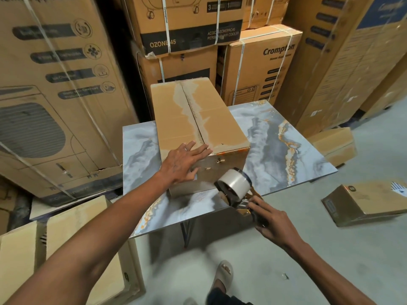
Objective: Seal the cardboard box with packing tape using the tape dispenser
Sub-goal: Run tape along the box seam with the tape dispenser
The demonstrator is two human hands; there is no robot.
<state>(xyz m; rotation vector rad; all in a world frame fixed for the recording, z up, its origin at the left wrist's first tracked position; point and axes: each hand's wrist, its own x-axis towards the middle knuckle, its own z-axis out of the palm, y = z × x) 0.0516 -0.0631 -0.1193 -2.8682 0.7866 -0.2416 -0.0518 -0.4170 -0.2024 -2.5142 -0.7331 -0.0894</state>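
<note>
A long brown cardboard box (193, 115) lies on a marble-patterned table (271, 137), its top flaps closed along a centre seam with torn paper patches beside it. My left hand (184, 162) presses flat with straight fingers on the near top edge of the box. My right hand (272, 219) grips the handle of a tape dispenser (236, 187) holding a clear tape roll. The dispenser hovers just in front of the box's near end face, low and to the right of my left hand.
Tall stacked appliance cartons (55, 84) wall in the left, back and right. Smaller boxes lie on the floor at the right (363, 203) and beside the table (334, 144); flat cardboard (72, 234) sits at lower left. My sandalled foot (223, 275) stands under the table edge.
</note>
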